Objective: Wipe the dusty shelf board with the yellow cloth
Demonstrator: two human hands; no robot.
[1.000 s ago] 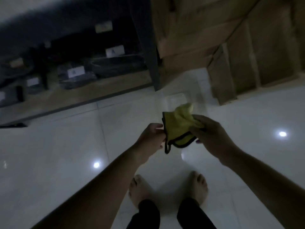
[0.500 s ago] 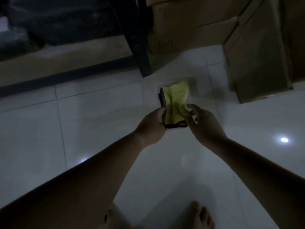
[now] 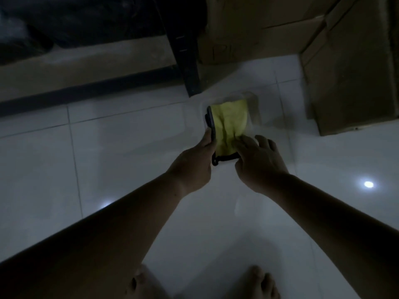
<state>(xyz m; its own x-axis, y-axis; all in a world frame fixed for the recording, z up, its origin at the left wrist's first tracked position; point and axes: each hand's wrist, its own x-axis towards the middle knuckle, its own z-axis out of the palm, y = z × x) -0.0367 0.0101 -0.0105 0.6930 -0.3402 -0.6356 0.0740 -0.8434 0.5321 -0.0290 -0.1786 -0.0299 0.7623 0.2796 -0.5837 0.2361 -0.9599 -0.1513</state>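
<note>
My left hand (image 3: 194, 165) pinches the yellow cloth (image 3: 228, 124) by its dark-trimmed left edge, holding it above the white tiled floor (image 3: 108, 152). My right hand (image 3: 259, 162) touches its lower right corner, fingers loosely spread; whether it pinches, I cannot tell. The shelf board (image 3: 103, 63) lies ahead, left.

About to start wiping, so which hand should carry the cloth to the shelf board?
Probably left: the left hand grips the yellow cloth and the shelf board lies on that side.
</note>
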